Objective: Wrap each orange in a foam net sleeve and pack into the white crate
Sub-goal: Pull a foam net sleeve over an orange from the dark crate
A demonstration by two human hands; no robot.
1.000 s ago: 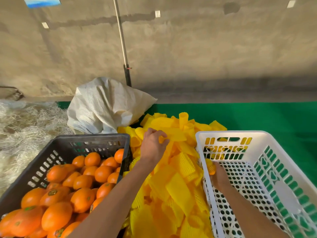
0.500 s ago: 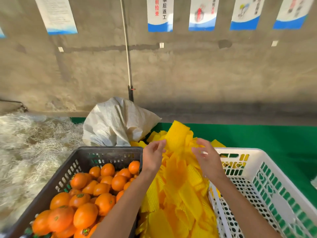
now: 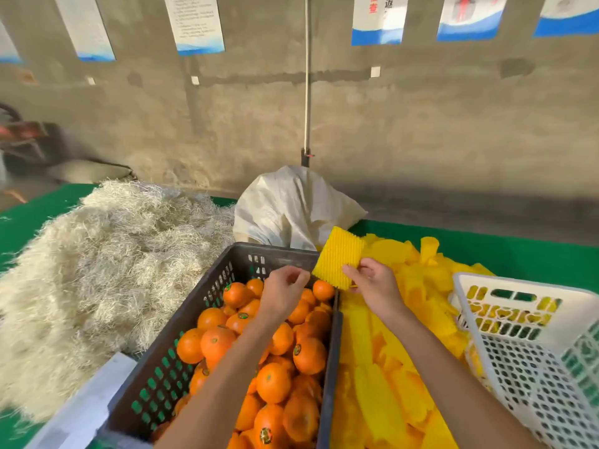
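My right hand (image 3: 372,283) pinches a flat yellow foam net sleeve (image 3: 337,257) by its lower right corner and holds it up above the pile of yellow sleeves (image 3: 389,367). My left hand (image 3: 283,291) hovers over the far end of the dark grey crate (image 3: 227,277), fingers curled, with nothing seen in it. Several oranges (image 3: 275,380) fill that crate. The white crate (image 3: 531,351) stands at the right, and only its near-left part shows.
A heap of pale straw-like packing fibre (image 3: 103,270) covers the left of the green table (image 3: 518,254). A white woven sack (image 3: 291,209) lies behind the crates. A pole (image 3: 307,92) stands against the concrete wall.
My right hand has taken one sleeve off the pile and lifted it. My left hand let go of the sleeves and moved over the oranges. The view swung left.
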